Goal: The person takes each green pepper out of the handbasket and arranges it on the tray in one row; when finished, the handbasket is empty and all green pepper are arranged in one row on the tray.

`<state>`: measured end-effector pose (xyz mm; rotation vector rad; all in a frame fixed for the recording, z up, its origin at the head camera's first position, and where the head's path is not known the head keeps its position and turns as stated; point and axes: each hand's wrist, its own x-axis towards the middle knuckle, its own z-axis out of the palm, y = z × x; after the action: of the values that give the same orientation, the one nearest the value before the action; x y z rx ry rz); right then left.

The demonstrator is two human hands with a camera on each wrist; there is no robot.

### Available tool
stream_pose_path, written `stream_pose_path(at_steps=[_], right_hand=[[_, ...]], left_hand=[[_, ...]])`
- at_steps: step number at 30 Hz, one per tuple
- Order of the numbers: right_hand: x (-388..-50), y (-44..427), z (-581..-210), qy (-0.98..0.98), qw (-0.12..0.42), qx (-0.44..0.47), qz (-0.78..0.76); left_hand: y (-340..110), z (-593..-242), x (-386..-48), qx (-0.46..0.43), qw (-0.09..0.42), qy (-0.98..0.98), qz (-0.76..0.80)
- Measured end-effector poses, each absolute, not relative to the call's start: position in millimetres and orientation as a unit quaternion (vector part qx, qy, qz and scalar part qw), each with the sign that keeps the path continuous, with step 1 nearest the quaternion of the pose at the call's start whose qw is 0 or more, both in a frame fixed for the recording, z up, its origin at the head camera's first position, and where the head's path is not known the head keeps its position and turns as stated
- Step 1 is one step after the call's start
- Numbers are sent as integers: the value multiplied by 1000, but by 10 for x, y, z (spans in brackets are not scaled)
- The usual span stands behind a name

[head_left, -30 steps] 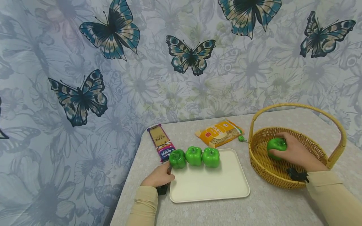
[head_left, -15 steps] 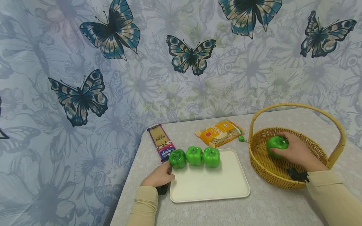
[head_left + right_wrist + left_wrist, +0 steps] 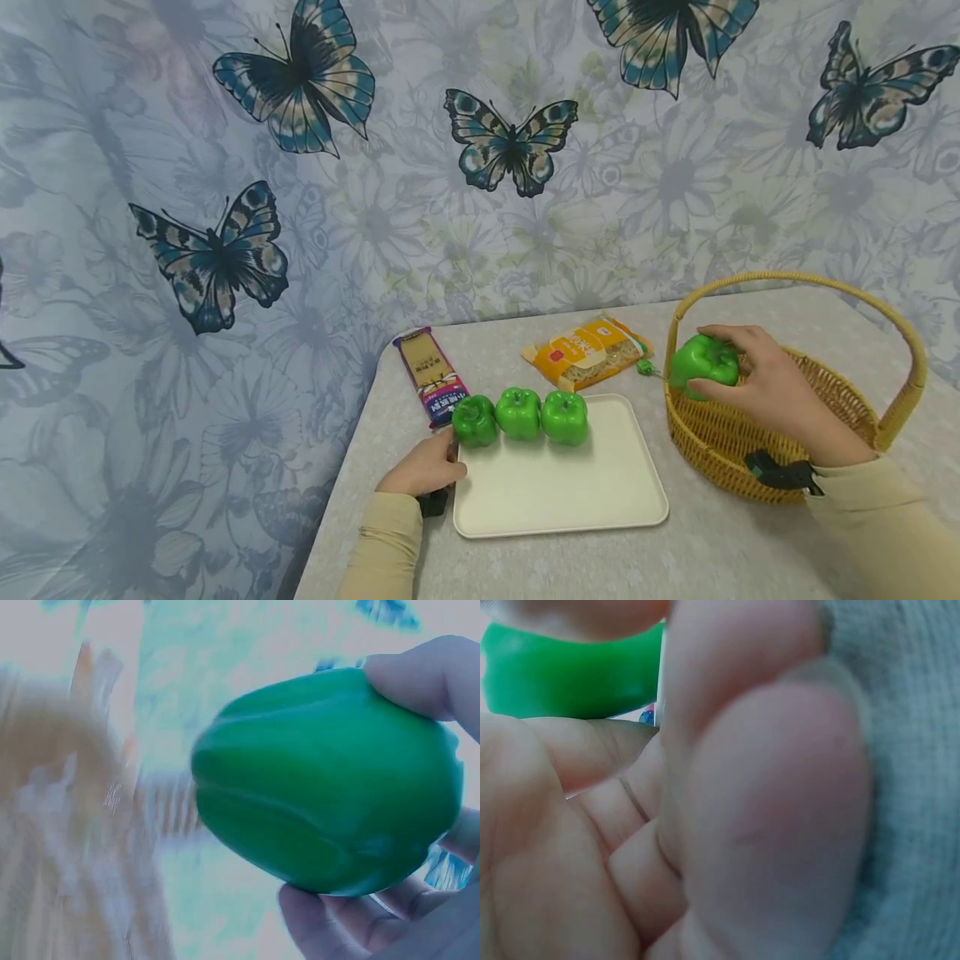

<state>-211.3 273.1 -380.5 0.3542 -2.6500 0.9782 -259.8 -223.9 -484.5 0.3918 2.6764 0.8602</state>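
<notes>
In the head view my right hand holds a green bell pepper above the left side of the wicker basket. The right wrist view shows this bell pepper between the thumb on one side and the fingers on the other. My left hand grips the left edge of a cream tray, its fingers curled at the rim. Three more green bell peppers sit in a row along the tray's far edge. Curled fingers fill most of the left wrist view, with part of a green pepper behind.
A purple-ended noodle packet lies behind the tray's left corner. Farther back is an orange food packet, with a small green object beside it. The basket's tall handle arches over it. A butterfly-patterned backdrop stands behind the table.
My right hand has lifted the bell pepper from inside the basket and moved it left, toward the basket's near-handle side. The left hand stays at the tray edge. The head view has shifted slightly.
</notes>
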Motion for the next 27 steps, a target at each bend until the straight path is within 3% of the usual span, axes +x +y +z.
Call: stream_pose_path(at_steps=[10, 27], right_hand=[[-2277, 2083, -3998, -922, 69, 201, 323], [-2554, 1831, -4307, -935, 11, 230, 268]], left_hand=[[-2264, -4895, -2621, 139, 148, 934, 293], [-2248, -4868, -2611, 137, 145, 936, 292]])
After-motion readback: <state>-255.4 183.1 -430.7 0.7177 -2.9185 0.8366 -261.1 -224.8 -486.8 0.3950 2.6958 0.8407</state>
